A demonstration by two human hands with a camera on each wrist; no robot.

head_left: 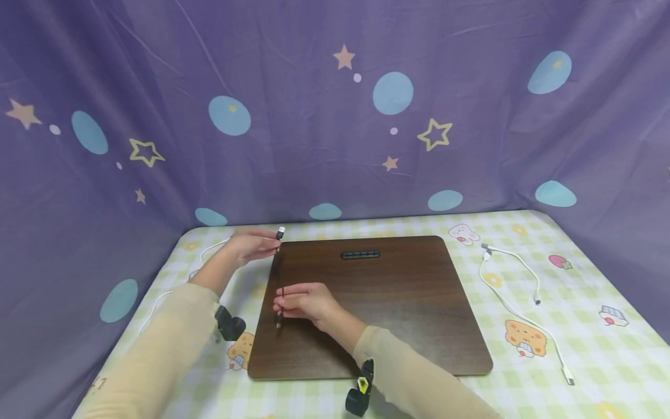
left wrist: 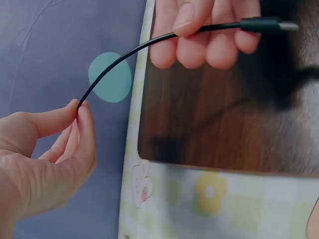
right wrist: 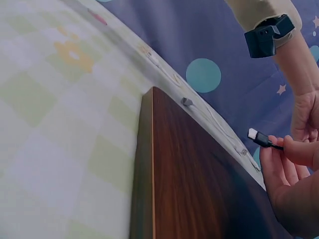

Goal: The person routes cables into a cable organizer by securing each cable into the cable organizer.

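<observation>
Head view — both hands pinch black cable.

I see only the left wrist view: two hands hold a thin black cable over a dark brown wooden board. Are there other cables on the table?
Observer: Yes. A long white cable lies on the checked tablecloth, right of the dark brown wooden board.
Operator: Which hand holds which end?
Observer: The left hand pinches the far end of the thin black cable; the right hand pinches the near end.
Operator: Is anything else on the board?
Observer: Only a small dark oval part near its far edge.
</observation>
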